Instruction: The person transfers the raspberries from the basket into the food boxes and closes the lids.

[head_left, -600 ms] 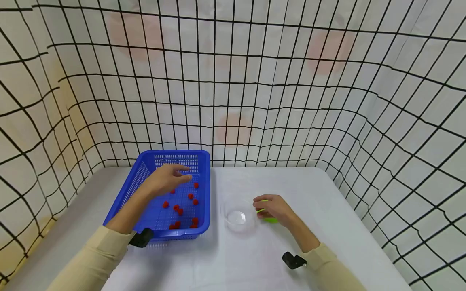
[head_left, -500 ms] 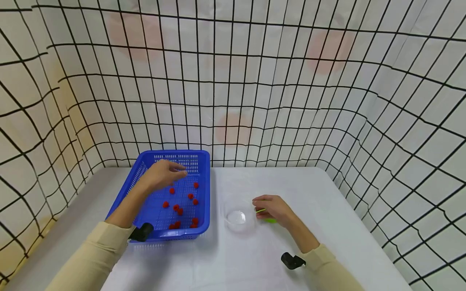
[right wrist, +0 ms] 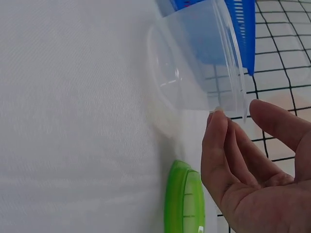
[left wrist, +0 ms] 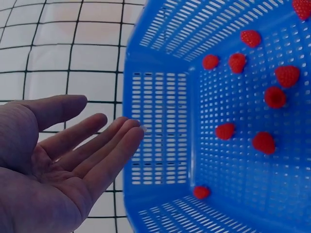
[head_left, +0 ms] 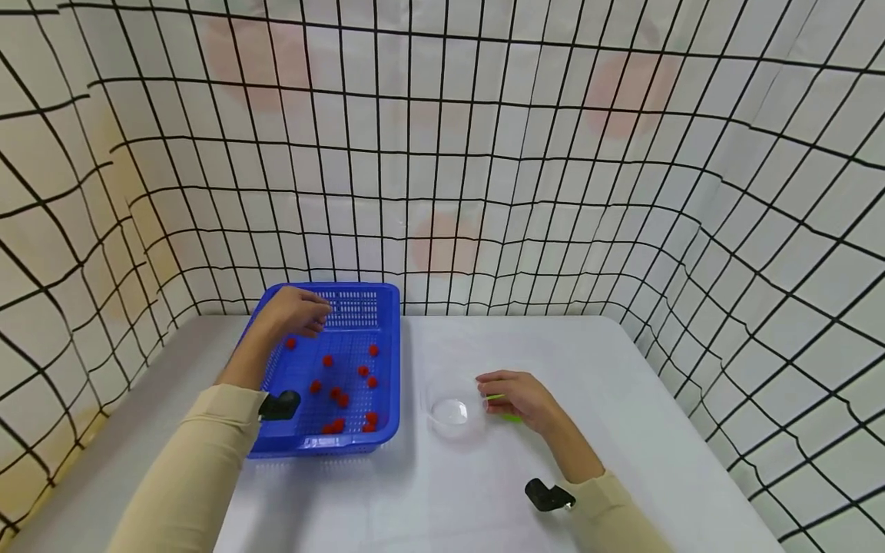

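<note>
My left hand (head_left: 293, 311) hovers over the far left part of a blue plastic basket (head_left: 392, 369). In the left wrist view its fingers are loosely extended, palm showing, with nothing in them. Several red raspberries (left wrist: 264, 142) lie scattered on the basket floor, away from the fingers. A clear round plastic tub (right wrist: 194, 58) stands on the table to the right of the basket. At its right side is my right hand (head_left: 518, 395), fingertips against the wall just under the rim; the thumb looks apart from the rim. Below that hand lies a bright green plastic piece (right wrist: 184, 199), partly hidden.
A white cloth (head_left: 442, 491) covers the table. Black wire mesh (head_left: 512, 200) rises along the back and both sides, with white sheeting behind it. The basket's far end stands close to the back mesh.
My left hand has moved left and away from me over the basket, uncovering more raspberries. The right hand stays beside the clear tub with barely any movement.
</note>
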A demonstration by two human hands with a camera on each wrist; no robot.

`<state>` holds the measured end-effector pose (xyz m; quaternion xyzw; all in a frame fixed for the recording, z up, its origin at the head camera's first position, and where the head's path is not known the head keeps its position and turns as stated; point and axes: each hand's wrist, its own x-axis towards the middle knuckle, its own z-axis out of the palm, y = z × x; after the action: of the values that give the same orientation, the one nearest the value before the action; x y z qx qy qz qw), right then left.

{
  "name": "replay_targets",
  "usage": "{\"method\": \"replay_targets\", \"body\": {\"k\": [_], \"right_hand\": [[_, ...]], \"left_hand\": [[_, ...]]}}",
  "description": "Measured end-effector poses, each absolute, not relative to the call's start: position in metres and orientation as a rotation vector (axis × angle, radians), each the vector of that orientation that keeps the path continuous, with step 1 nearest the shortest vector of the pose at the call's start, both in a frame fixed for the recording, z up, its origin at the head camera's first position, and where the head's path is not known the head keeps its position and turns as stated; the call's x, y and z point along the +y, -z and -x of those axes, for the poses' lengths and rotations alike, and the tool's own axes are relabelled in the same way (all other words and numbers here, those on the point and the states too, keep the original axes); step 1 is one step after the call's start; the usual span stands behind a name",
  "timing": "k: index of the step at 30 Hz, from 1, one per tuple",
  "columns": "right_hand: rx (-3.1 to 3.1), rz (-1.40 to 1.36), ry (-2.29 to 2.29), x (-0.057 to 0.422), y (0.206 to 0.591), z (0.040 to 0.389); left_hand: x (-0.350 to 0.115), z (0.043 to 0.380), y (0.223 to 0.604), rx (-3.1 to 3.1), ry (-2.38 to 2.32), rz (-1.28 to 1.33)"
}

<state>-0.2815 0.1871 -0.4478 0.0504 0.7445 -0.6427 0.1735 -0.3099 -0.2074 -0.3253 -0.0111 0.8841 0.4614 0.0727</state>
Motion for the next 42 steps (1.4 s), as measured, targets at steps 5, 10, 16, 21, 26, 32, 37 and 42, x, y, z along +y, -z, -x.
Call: {"method": "replay_targets", "body": {"k": [5, 10, 16, 21, 26, 32, 37, 42], "right_hand": [[2.035, -0.087, 1.876, 0.189, 0.454, 0.283], [1.967, -0.011, 1.902, 0.192, 0.457, 0.282], [1.915, 0.050, 1.936, 0.194, 0.456, 0.280], [1.865, 0.047, 1.991, 0.195, 0.460, 0.283], [1.843, 0.037, 2.015, 0.196, 0.463, 0.282], [1.834, 0.048, 2.028, 0.194, 0.464, 0.281], [1.830, 0.034, 2.041, 0.194, 0.465, 0.282], [1.832, 0.033, 2.050, 0.195, 0.465, 0.282]], "left_hand": [[-0.206, 0.318, 0.331, 2.602, -1.439, 0.151], [-0.203, 0.325, 0.339, 2.560, -1.475, 0.182], [-0.200, 0.329, 0.351, 2.508, -1.508, 0.179], [-0.198, 0.333, 0.362, 2.509, -1.498, 0.250], [-0.202, 0.339, 0.378, 2.516, -1.487, 0.373], [-0.210, 0.345, 0.394, 2.483, -1.520, 0.516], [-0.217, 0.349, 0.402, 2.436, -1.545, 0.560], [-0.220, 0.350, 0.409, 2.425, -1.453, 0.533]]}}
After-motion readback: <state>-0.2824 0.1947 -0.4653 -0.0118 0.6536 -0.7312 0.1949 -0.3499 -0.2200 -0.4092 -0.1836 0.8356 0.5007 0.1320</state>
